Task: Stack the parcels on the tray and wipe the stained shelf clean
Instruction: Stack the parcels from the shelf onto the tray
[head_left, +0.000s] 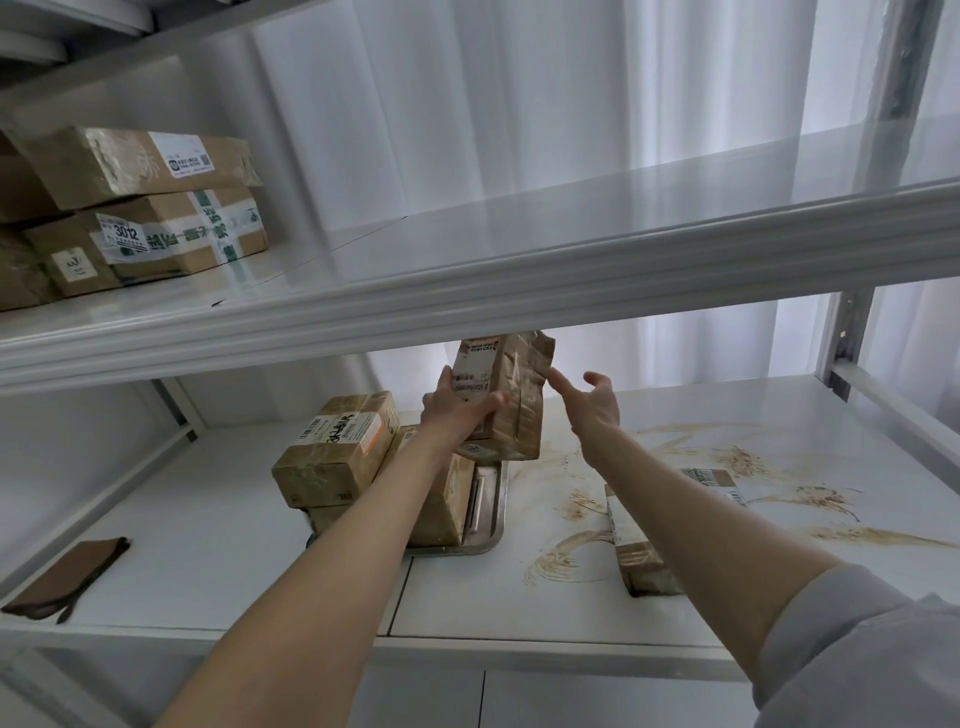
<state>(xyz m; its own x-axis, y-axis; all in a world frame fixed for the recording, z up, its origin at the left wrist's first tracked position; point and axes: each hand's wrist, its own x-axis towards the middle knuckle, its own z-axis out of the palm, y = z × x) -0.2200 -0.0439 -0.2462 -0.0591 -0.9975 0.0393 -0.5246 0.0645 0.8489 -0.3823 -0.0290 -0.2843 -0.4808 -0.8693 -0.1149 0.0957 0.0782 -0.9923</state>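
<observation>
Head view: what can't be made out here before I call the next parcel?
- Tray: only its right rim shows; parcels and the left forearm cover the rest.
- Held parcel: top cut off by the upper shelf edge; label too small to read.
- Parcel on the stains: right side hidden behind the right forearm.

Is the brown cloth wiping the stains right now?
No, the brown cloth lies alone at the shelf's left end, away from the stains.

I see a pale grey fabric sleeve (852, 649) on my right arm, loose and wrinkled, its cuff ending above the forearm. My left forearm (322, 571), left hand (453, 415) and right hand (597, 402) are bare.
</observation>
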